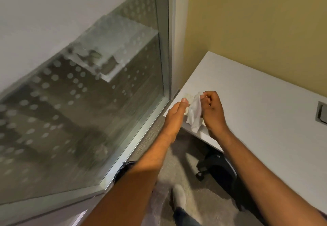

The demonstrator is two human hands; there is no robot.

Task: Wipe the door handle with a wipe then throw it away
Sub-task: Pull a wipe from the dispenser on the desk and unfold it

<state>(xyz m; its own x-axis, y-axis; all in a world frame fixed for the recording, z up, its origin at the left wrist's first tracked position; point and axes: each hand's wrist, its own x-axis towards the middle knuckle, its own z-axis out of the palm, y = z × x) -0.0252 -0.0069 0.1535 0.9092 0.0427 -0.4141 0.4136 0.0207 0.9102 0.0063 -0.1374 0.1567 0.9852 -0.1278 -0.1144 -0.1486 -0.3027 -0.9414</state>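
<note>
A white wipe (195,115) hangs crumpled from my right hand (213,112), pinched at its top between thumb and fingers above the near corner of the white table (256,119). My left hand (176,114) is just left of the wipe, fingers extended toward a pale wipe packet (188,97) lying on the table corner; whether it grips the packet is hidden by the hand. No door handle is in view.
A frosted, dotted glass panel (88,110) in a metal frame (167,66) fills the left. A yellow wall (256,22) stands behind the table. A chair base with casters (215,168) sits under the table on grey carpet. My shoe (179,196) shows below.
</note>
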